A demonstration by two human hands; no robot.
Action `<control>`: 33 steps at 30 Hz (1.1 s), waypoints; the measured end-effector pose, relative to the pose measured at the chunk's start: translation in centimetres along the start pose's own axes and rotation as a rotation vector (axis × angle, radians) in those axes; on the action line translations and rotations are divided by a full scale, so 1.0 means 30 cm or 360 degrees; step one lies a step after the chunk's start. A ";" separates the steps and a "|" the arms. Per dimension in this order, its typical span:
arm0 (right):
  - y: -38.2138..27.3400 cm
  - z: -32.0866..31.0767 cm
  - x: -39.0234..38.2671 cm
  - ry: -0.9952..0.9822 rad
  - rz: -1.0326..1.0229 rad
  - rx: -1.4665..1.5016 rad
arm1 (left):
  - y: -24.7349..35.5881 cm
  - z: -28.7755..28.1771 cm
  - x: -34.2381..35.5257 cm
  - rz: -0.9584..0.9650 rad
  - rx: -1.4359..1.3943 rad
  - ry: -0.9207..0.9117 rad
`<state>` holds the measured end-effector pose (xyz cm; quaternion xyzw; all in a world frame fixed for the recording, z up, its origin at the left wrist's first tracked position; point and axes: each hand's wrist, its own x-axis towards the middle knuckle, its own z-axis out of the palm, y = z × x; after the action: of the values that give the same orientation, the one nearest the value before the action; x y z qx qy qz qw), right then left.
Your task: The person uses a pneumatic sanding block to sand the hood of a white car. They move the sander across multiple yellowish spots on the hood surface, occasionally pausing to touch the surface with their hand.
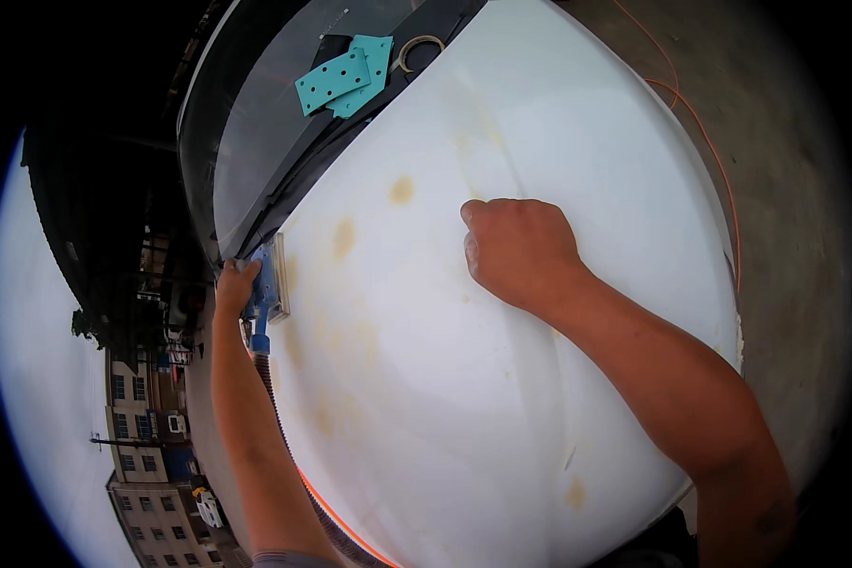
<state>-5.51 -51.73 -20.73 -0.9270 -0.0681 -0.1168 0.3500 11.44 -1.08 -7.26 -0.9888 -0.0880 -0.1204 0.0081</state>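
The left hand (238,286) clasps a blue sander (267,282); the right hand (523,248), fingers curled, tips hidden, is over a white hood (417,379).

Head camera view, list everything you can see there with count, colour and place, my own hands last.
Hood: one, white, centre
Patches: several, yellowish, on the hood
Sander: one, blue, at the hood's left edge
Ribbed hose: one, dark, down from the sander
Orange line: two visible stretches, orange, right and lower left
Perforated sheets: at least two, teal, by the windshield
Tape roll: one, tan, right of the sheets
Windshield: one, dark, upper left
Roof structure: one, dark, left
Buildings: count unclear, pale, lower left
Vehicles: at least two, white, lower left
Left grip: one, bare, on the sander
Right grip: one, bare, curled, over the hood
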 end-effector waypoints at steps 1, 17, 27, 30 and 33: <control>0.000 0.016 0.031 -0.0036 0.0028 -0.0006 | -0.038 0.020 0.016 -0.0028 -0.0001 -0.0004; 0.004 0.173 0.235 -0.0018 0.0048 -0.0025 | 0.064 0.004 -0.429 0.0027 -0.0047 -0.0168; -0.018 0.179 0.204 0.0133 -0.0040 -0.0055 | -0.073 0.002 -0.235 -0.0015 -0.0012 -0.0093; -0.006 0.179 0.178 0.0169 -0.0048 -0.0041 | -0.033 -0.001 -0.286 -0.0109 -0.0011 -0.0156; -0.015 0.139 0.198 0.0031 0.0056 -0.0032 | -0.026 -0.004 -0.432 -0.0023 -0.0006 -0.0170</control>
<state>0.82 -48.37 -21.91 -0.9303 -0.0471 -0.1201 0.3434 -1.12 -2.55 -10.25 -0.9932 -0.0953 -0.0676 0.0007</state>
